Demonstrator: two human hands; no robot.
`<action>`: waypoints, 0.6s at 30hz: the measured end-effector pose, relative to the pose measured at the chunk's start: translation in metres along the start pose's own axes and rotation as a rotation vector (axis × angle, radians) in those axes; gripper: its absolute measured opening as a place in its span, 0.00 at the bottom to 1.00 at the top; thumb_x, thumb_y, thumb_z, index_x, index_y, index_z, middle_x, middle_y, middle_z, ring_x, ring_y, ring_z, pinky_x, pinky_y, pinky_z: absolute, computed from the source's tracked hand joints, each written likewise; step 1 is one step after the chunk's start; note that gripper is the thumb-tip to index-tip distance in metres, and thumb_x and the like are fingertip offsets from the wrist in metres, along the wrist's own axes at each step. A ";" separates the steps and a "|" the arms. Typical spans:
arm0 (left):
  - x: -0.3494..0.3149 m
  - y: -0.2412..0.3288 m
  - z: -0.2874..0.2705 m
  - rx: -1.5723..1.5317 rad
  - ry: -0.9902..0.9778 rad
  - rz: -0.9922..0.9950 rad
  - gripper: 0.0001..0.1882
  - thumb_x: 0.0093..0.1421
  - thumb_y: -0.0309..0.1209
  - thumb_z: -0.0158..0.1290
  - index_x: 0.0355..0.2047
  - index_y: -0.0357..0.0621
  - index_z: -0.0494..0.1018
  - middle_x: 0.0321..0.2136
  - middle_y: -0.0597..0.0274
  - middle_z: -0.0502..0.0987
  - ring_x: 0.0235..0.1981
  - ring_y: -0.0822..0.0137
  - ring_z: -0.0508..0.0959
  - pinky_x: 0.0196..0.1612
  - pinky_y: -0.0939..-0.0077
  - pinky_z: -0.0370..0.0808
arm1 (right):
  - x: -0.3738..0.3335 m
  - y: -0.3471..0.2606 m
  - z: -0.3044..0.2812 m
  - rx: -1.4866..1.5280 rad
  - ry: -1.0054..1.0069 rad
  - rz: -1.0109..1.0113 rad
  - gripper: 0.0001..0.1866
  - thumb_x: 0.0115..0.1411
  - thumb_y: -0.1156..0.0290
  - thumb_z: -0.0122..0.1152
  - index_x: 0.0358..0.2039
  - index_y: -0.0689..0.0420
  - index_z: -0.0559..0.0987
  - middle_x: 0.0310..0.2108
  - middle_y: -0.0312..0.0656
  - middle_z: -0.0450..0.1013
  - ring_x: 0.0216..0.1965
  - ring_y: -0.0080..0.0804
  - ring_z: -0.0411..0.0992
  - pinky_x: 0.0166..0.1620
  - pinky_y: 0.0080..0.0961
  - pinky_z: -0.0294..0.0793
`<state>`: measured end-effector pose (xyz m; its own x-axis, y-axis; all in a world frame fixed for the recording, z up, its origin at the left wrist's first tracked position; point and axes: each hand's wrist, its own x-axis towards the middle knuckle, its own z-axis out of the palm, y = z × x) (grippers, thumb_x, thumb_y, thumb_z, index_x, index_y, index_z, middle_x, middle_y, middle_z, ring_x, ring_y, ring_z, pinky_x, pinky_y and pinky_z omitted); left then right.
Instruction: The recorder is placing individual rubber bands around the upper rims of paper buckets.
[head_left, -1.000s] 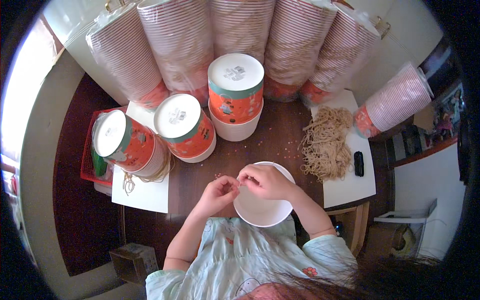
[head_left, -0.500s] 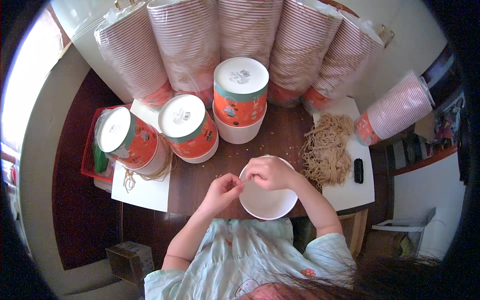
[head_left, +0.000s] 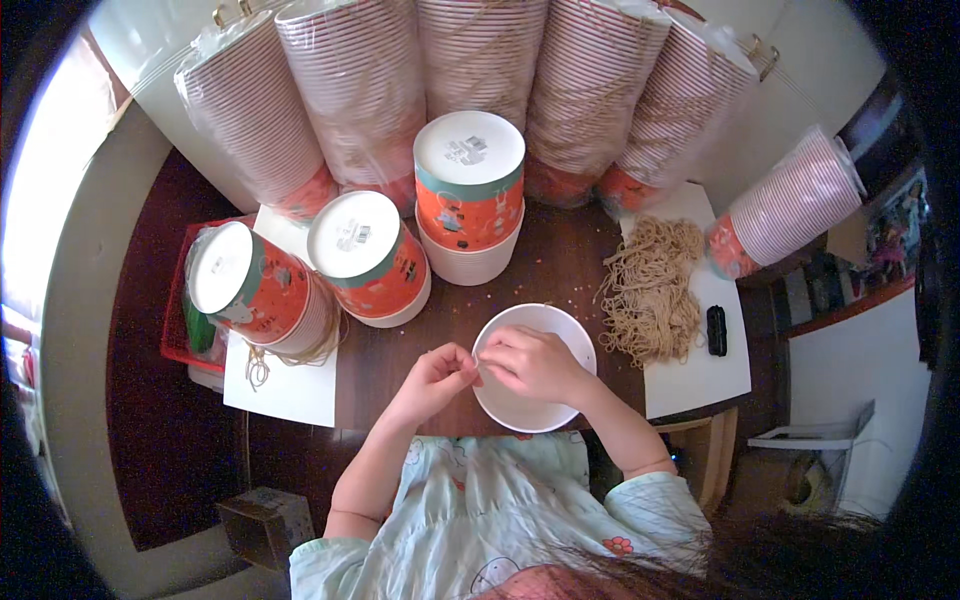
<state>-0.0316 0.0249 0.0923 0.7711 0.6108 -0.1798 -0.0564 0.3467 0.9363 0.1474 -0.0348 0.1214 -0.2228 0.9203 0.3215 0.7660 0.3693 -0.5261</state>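
Note:
Near the front edge of the table, a white paper bowl (head_left: 535, 417) stands with its mouth up. My right hand (head_left: 535, 366) is over the bowl, its fingers closed in a pinch. Just left of the rim, my left hand (head_left: 436, 384) is closed too, thumb against fingertips. The fingertips of both hands meet, and something small and pale shows between them, too small to name. Right of the bowl lies a tangled heap of tan string or rubber bands (head_left: 654, 290).
Upside-down orange paper tubs stand in three stacks: left (head_left: 270, 300), centre-left (head_left: 378, 270) and centre (head_left: 470, 205). Several tall plastic-wrapped stacks (head_left: 355, 100) line the back. Another wrapped stack (head_left: 785, 205) leans at right, near a black object (head_left: 716, 331). A red basket (head_left: 176, 325) sits far left.
Both hands have shifted slightly left and stay fingertip to fingertip. My right hand has lowered and turned a little over the bowl. The whole view has shifted slightly.

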 end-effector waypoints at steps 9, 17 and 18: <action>0.000 -0.008 -0.011 -0.023 0.078 -0.012 0.02 0.57 0.24 0.46 0.28 0.39 0.66 0.26 0.63 0.73 0.31 0.74 0.73 0.38 0.80 0.70 | -0.006 -0.017 -0.003 -0.041 0.058 0.033 0.03 0.43 0.71 0.59 0.22 0.52 0.75 0.26 0.32 0.69 0.27 0.29 0.70 0.29 0.25 0.71; -0.003 0.001 -0.013 0.081 0.058 -0.006 0.02 0.54 0.22 0.49 0.28 0.39 0.67 0.25 0.66 0.73 0.28 0.78 0.71 0.32 0.85 0.69 | -0.007 -0.028 0.007 -0.016 0.000 -0.065 0.04 0.44 0.68 0.60 0.22 0.52 0.76 0.25 0.31 0.69 0.26 0.27 0.70 0.28 0.24 0.71; -0.004 0.001 -0.013 0.181 0.052 -0.021 0.03 0.53 0.22 0.50 0.27 0.38 0.67 0.25 0.67 0.72 0.28 0.80 0.71 0.31 0.87 0.68 | -0.006 -0.025 0.007 -0.033 0.031 0.023 0.05 0.44 0.67 0.61 0.22 0.52 0.76 0.25 0.32 0.69 0.27 0.27 0.70 0.28 0.24 0.71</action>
<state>-0.0434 0.0324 0.0904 0.7370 0.6423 -0.2103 0.0779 0.2283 0.9705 0.1257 -0.0486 0.1274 -0.1866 0.9238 0.3342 0.7901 0.3433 -0.5079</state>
